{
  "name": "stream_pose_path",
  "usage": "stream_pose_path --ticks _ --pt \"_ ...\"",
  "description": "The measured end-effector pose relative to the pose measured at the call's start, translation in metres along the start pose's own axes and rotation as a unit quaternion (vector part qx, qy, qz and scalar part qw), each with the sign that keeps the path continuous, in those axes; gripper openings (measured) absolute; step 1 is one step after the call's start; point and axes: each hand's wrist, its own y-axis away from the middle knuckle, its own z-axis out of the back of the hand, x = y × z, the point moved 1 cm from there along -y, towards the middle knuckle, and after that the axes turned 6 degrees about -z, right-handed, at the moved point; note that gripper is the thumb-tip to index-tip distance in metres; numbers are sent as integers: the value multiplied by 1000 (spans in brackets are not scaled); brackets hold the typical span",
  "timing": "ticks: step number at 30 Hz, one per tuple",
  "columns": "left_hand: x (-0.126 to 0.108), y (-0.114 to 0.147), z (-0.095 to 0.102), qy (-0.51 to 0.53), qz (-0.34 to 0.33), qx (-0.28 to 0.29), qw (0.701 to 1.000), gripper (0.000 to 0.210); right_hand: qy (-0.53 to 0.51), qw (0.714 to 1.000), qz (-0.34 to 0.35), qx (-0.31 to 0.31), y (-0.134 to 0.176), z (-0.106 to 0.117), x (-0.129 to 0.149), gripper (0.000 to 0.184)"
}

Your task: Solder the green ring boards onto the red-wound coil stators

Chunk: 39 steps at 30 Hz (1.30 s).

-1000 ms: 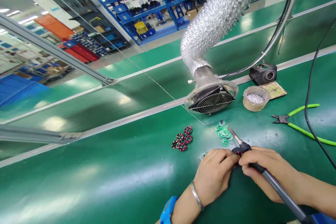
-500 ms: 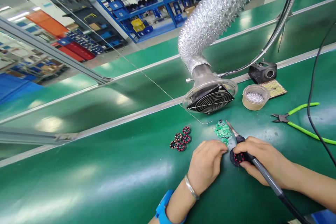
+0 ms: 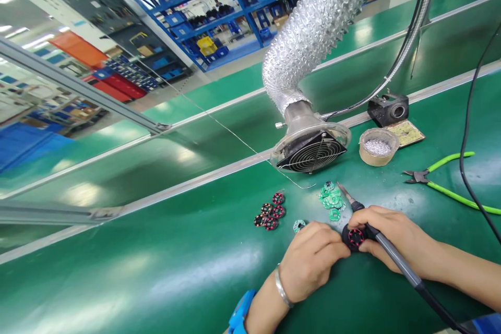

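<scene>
My right hand point(image 3: 403, 240) grips a soldering iron point(image 3: 393, 253), its tip pointing up and left. The thumb and forefinger of that hand also hold a round black piece with a red-and-black coil stator point(image 3: 356, 239) on its face. My left hand point(image 3: 315, 255) is closed, its fingertips at the left rim of the black piece; what they pinch is hidden. Beside its knuckles shows a round green circuit board point(image 3: 299, 226), partly covered by the hand. A pile of green circuit boards point(image 3: 332, 199) lies beyond the iron tip. Several red-and-black stators point(image 3: 271, 223) lie to the left.
A fume extractor hood point(image 3: 313, 151) on a silver duct hangs behind the boards. To its right stand a tub of metal shavings point(image 3: 378, 147), a yellow sponge tray point(image 3: 407, 133) and a black iron stand point(image 3: 389, 108). Green-handled cutters point(image 3: 420, 176) and a black cable point(image 3: 465, 130) lie at right.
My left hand has moved from beside the green boards toward me and right, up to the black piece. A green board now shows behind its knuckles. The right hand has hardly moved.
</scene>
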Motion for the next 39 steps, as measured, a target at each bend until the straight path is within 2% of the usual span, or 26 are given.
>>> stream_pose_path --ticks 2,4,7,9,11,13,15,17,19,22,24,27,30,32,35,37,39 --pt "5 2 8 -25 40 -34 998 23 -13 1000 -5 3 0 -1 -1 34" --pt "9 0 12 -74 92 -34 992 20 -24 1000 -10 4 0 -1 -1 37" --pt "13 -7 5 -134 142 49 979 11 -35 999 -21 -3 -1 -1 -2 40" --pt "13 -11 -3 -158 146 104 971 14 -44 999 -14 -14 0 1 -2 39" --pt "13 -12 -10 -191 138 132 963 15 -46 998 8 -31 0 3 -1 38" --pt "12 -12 -12 -225 124 135 957 14 -40 997 35 -53 0 4 1 39" --pt "10 -12 -11 -228 124 105 960 16 -27 995 54 -84 -1 5 1 38" --pt "7 -14 -6 -166 169 45 970 17 -12 989 68 -130 -2 4 2 35" --pt "1 -17 -2 -49 264 -9 963 17 5 980 87 -178 -3 1 4 33" --pt "-7 -22 -3 151 411 -36 899 19 23 966 133 -221 -5 -4 9 31" --pt "-10 -24 -5 259 463 -48 847 21 26 958 171 -228 -6 -6 14 30" --pt "-12 -25 -8 368 486 -66 790 23 28 950 209 -230 -7 -5 18 29" --pt "-12 -23 -9 419 488 -73 762 23 35 948 208 -238 -7 -3 19 27" --pt "-13 -22 -9 421 492 -65 760 21 38 948 205 -241 -6 -2 18 28" --pt "-15 -23 -11 386 497 -62 774 21 39 949 198 -241 -5 -4 18 29" --pt "-17 -23 -11 355 489 -66 794 20 42 951 189 -242 -4 -5 18 30" --pt "-19 -22 -10 310 462 -62 829 21 45 952 179 -243 -3 -2 17 32"
